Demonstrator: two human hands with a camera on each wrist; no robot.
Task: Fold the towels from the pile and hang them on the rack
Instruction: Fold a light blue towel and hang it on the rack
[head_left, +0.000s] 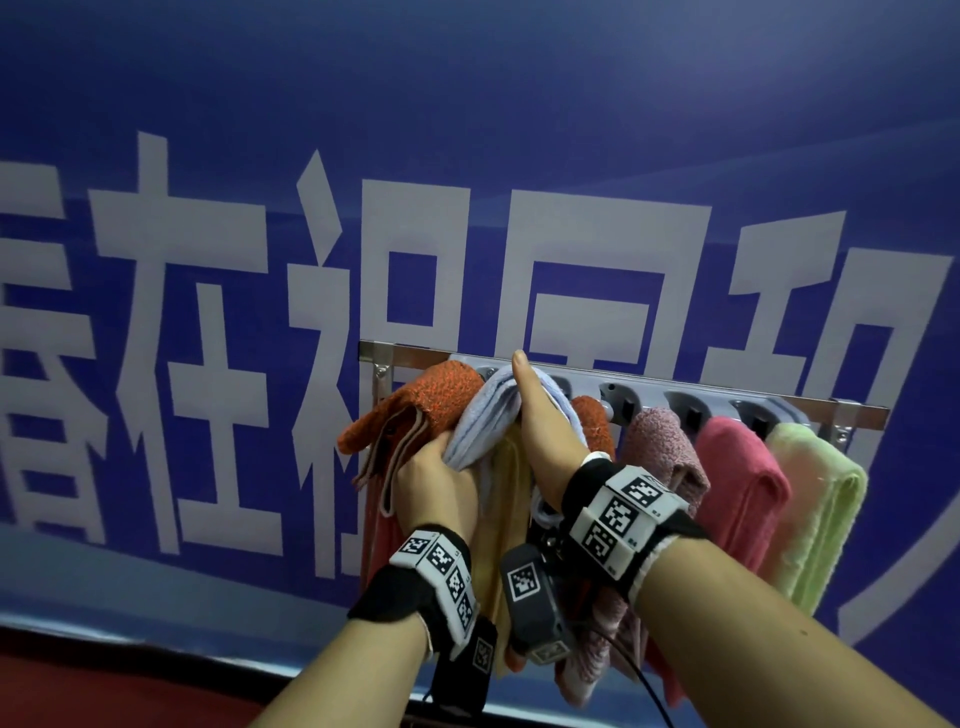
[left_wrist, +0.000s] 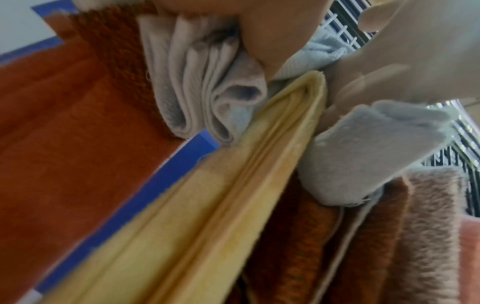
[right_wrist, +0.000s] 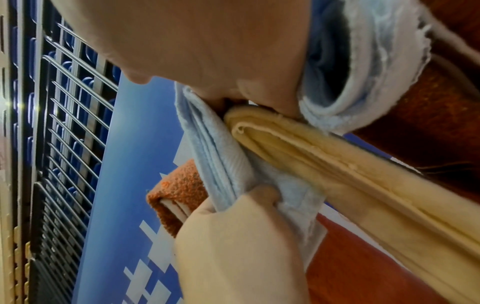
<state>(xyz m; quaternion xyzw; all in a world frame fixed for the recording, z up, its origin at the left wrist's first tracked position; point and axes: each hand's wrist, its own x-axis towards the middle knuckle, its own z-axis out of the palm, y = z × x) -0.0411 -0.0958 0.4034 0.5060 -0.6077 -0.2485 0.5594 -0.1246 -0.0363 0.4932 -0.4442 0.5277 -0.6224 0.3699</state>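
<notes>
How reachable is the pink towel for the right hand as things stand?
Probably yes: the pink towel hangs uncovered on the rack, to the right of the right hand, but that hand must first release the blue towel.

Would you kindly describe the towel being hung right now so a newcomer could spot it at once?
On the blue banner with large white characters hangs a metal rack of folded towels. Just right of the leftmost orange towel is the pale blue towel. It alone is pale blue, and the left hand and right hand both hold it.
</notes>
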